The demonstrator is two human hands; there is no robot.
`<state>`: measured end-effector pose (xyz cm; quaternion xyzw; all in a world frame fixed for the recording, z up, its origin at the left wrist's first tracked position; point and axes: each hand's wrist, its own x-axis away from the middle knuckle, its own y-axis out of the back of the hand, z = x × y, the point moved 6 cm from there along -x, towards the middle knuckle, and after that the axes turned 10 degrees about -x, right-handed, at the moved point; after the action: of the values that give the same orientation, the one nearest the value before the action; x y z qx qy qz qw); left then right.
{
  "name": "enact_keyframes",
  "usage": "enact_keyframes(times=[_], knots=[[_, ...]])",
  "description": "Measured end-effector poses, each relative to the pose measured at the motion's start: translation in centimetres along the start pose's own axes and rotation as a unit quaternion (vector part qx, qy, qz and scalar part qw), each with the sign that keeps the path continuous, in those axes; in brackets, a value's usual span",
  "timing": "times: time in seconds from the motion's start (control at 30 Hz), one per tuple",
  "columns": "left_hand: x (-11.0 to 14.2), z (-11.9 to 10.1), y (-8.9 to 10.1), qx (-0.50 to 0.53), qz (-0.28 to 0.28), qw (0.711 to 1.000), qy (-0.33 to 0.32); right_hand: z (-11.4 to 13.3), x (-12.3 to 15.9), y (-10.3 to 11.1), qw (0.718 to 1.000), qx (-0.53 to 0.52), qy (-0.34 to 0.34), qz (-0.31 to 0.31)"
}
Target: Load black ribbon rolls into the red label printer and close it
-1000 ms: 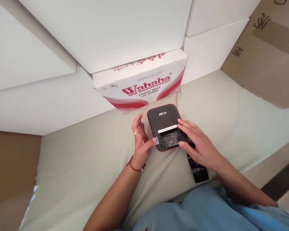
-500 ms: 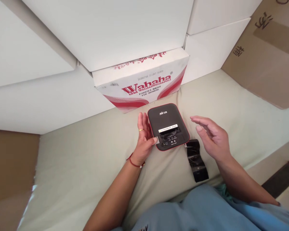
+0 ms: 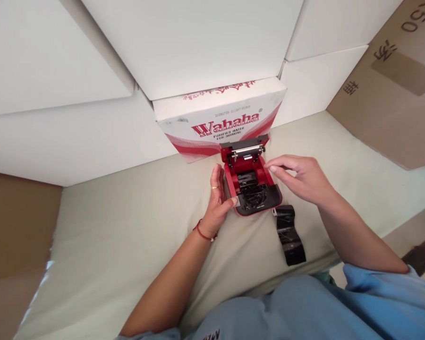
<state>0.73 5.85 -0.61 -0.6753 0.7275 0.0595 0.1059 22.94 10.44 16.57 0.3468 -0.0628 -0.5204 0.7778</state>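
My left hand grips the left side of a small red-and-black label printer, its thumb pressed on the front left corner. The printer's lid is raised and tilted back, showing a roller under it. Inside the red bay lies crinkled black, shiny film. My right hand is at the printer's right rim, fingers stretched forward with thumb and index tips close together; I see nothing held in them. Below it, a wavy strip of black film lies on the cloth.
A Wahaha water carton stands right behind the printer, close to the lid. White boxes are stacked behind it. Brown cartons stand at the right and left. A pale green cloth covers the surface.
The printer's lid was closed and now stands up, baring the red inside. My right hand has moved left to the printer's rim. My left hand keeps its hold.
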Motion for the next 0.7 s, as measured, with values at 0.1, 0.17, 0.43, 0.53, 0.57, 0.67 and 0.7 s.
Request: enact_keyframes(times=[0.1, 0.17, 0.43, 0.53, 0.57, 0.67, 0.7], knots=[[0.1, 0.2, 0.1, -0.001, 0.0, 1.0, 0.0, -0.1, -2.0, -2.8, 0.986, 0.117, -0.007, 0.121], [0.1, 0.3, 0.1, 0.0, 0.0, 1.0, -0.001, 0.0, -3.0, -4.5, 0.96, 0.216, -0.022, 0.176], [0.1, -0.3, 0.0, 0.002, 0.002, 1.0, -0.009, 1.2, -5.4, -8.3, 0.892, 0.353, -0.067, 0.275], [0.1, -0.4, 0.0, 0.002, -0.002, 1.0, -0.011, 1.4, -4.7, -7.2, 0.911, 0.319, -0.06, 0.255], [0.1, -0.4, 0.0, 0.004, -0.004, 1.0, -0.012, 1.6, -4.0, -6.3, 0.927, 0.286, -0.047, 0.239], [0.1, -0.5, 0.0, 0.009, -0.01, 1.0, -0.014, 1.7, -1.1, -1.8, 0.973, 0.145, -0.005, 0.178], [0.0, -0.5, 0.0, 0.01, -0.011, 1.0, -0.013, 1.2, 0.1, 0.1, 0.981, 0.105, -0.006, 0.161]])
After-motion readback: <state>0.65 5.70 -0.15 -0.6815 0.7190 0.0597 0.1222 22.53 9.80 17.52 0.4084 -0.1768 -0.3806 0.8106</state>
